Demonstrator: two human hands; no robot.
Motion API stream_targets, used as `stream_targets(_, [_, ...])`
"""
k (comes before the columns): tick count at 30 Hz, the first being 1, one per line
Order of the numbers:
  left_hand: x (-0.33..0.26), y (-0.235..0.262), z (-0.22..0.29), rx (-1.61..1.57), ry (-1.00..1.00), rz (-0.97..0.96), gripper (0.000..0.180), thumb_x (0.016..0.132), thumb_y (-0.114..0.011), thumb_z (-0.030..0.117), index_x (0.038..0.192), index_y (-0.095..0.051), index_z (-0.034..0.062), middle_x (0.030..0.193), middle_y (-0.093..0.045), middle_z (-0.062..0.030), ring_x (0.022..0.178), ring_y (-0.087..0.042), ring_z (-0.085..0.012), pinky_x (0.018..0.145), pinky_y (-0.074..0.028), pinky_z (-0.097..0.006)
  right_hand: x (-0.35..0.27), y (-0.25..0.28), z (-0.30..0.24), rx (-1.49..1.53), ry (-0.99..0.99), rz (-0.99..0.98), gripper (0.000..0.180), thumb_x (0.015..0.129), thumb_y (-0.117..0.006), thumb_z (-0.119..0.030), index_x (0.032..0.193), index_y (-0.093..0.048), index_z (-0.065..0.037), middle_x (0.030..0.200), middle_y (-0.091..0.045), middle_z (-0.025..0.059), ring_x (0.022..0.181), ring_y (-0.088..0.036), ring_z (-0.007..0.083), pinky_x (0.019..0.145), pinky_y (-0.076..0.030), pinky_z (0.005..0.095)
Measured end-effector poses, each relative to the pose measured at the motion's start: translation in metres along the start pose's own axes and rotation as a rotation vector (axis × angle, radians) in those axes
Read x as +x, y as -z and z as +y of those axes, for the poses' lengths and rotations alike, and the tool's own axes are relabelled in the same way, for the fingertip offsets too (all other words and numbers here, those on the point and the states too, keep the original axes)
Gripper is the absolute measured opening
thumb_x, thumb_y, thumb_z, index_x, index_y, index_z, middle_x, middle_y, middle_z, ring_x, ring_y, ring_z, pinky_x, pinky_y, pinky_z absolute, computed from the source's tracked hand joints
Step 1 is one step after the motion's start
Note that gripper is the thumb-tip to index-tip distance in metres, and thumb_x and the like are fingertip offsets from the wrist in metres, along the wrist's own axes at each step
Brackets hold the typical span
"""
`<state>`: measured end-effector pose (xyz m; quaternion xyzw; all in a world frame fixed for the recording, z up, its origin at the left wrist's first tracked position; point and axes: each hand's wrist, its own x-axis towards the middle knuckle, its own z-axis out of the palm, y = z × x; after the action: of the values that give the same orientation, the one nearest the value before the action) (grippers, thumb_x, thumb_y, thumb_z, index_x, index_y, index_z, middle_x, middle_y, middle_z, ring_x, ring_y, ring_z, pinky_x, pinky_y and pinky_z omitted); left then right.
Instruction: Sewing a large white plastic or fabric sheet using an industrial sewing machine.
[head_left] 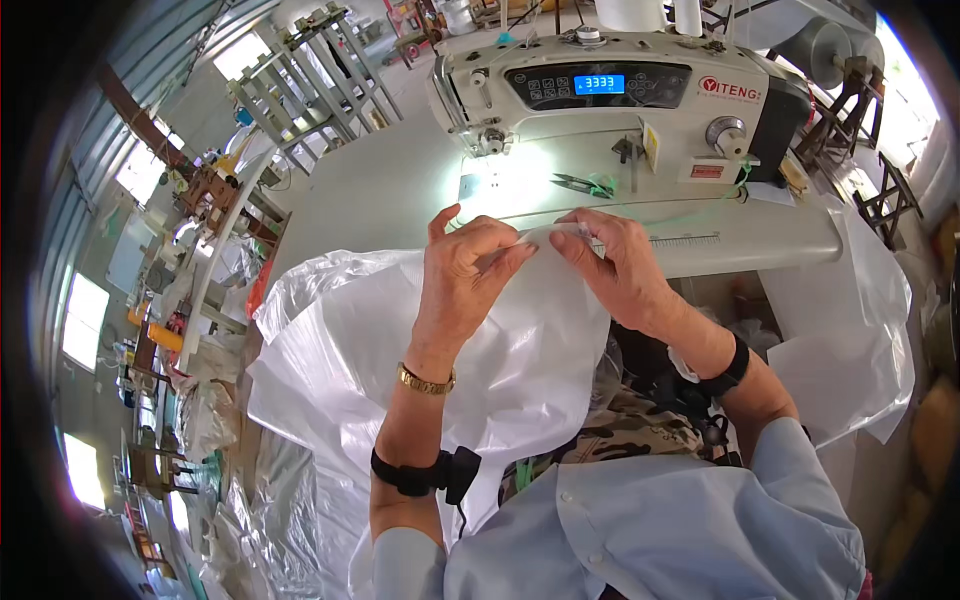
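White plastic film (480, 350) pinched up between two hands at a sewing table (350, 205)

Held by its top edge just in front of the table's near side, then falling in a broad spread toward the lap. Milky and glossy, with bright highlights along soft creases. Fairly smooth through the middle, more crinkled and see-through at the upper left, in loose overlapping folds. Drawn out to a corner at the left, narrowed to a small peak between the fingertips.

Gripping that peak between thumb and forefinger: left hand (470, 265), with outermost finger lifted. Pinching the same edge close beside it, also thumb against forefinger: right hand (625, 265). Cannot tell the number of layers in the pinch.

Around the left wrist, a gold-coloured wristwatch (426, 380); farther up, a black strap (410, 476). Around the right wrist, a black band (730, 370). Across the torso, a light blue shirt (650, 520).

Beyond the hands, a white industrial sewing machine (640, 115) with a blue-lit display (599, 84) and strong glare below its head. On the table nearby, dark thread snips (575, 184) beside a green strip (603, 186). Off to the right, more white sheeting (835, 340); to the left, crumpled clear plastic (210, 420).
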<state>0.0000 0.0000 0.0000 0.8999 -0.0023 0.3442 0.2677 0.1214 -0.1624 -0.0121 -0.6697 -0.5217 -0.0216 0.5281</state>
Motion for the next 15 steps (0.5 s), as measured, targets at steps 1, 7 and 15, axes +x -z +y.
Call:
stream_targets(1, [0.001, -0.001, 0.002, 0.011, -0.011, 0.006, 0.017, 0.082, -0.076, 0.017, 0.079, -0.063, 0.0077, 0.072, -0.065, 0.0012, 0.065, -0.058, -0.0155, 0.105, -0.030, -0.040, 0.000, 0.002, -0.001, 0.034, -0.052, -0.012, 0.032, 0.096, -0.061, -0.029, 0.096, -0.063, 0.003, 0.070, -0.060, 0.0147, 0.059, -0.050, 0.0212, 0.057, -0.042, 0.0331])
stream_targets(7, [0.004, 0.012, 0.002, 0.060, 0.002, -0.023, 0.018, 0.079, -0.079, 0.015, 0.076, -0.064, 0.0059, 0.072, -0.064, 0.0017, 0.066, -0.059, -0.0124, 0.106, -0.031, -0.039, 0.003, -0.010, -0.005, 0.149, -0.100, 0.015, 0.027, 0.097, -0.058, -0.022, 0.090, -0.058, 0.005, 0.071, -0.057, 0.0211, 0.060, -0.052, 0.0353, 0.057, -0.042, 0.0392])
stream_targets(15, [0.010, 0.011, 0.018, -0.227, 0.195, 0.008, 0.023, 0.083, -0.077, 0.017, 0.078, -0.060, 0.0016, 0.065, -0.062, -0.0037, 0.059, -0.056, -0.0135, 0.070, -0.047, -0.029, 0.000, -0.014, -0.003, 0.088, -0.001, 0.025, 0.020, 0.098, -0.054, -0.016, 0.091, -0.055, 0.003, 0.076, -0.061, 0.0197, 0.066, -0.058, 0.0379, 0.060, -0.044, 0.0413])
